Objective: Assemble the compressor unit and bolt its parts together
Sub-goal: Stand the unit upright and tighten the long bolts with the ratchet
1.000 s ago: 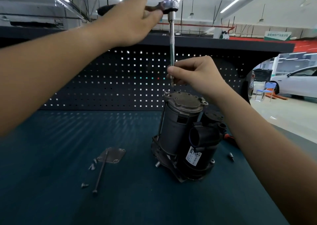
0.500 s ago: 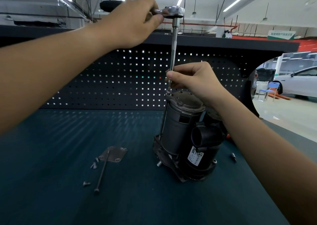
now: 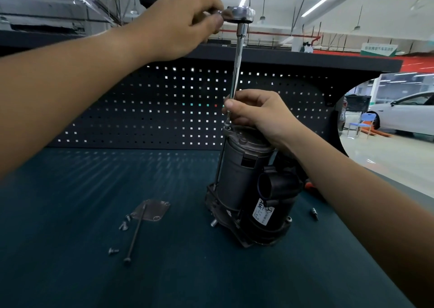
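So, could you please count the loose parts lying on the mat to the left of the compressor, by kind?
Small silver screws: 3
Long thin dark bolt: 1
Flat square metal plate: 1
Total: 5

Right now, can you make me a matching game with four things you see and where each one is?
Things:
1 ratchet
2 extension bar
3 compressor
4 long bolt

Places:
A lying flat on the mat
B held up high by the left hand
C standing upright on the mat
D pinched by the right hand

Pairs: 1-B, 2-D, 3-C, 4-A
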Motion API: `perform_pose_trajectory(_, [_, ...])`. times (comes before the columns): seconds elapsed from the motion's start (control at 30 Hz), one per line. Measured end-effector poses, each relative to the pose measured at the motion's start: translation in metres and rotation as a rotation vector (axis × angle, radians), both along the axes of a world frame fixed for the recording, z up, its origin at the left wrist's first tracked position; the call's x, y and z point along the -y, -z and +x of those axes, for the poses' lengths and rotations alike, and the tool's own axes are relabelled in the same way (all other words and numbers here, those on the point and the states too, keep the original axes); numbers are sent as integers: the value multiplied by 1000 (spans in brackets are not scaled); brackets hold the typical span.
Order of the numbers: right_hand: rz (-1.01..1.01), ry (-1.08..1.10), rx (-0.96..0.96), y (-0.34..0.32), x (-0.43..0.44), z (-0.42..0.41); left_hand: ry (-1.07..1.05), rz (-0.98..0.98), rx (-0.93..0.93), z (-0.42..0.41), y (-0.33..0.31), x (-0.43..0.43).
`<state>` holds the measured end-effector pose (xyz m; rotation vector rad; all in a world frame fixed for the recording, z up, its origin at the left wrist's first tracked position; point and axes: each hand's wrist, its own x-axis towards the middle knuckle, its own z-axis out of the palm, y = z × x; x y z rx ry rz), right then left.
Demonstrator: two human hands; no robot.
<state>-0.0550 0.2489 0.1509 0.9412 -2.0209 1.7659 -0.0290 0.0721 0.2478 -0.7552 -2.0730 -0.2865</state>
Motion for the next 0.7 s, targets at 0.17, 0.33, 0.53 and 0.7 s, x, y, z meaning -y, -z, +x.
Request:
perform_pose_trajectory(0.17, [-2, -10, -21, 1, 0, 0, -19, -11, -46, -5, 1, 2])
perform_pose_trajectory(0.33, [-38, -26, 33, 1, 2, -3, -99, 9, -45, -16, -4, -2])
perform_pose_trajectory(0.53, [-34, -44, 47, -1, 2, -6, -126, 23, -60, -20, -3, -1])
perform_pose_trajectory(0.7, [-41, -80, 55, 0, 0, -6, 106, 69, 16, -8, 0, -6])
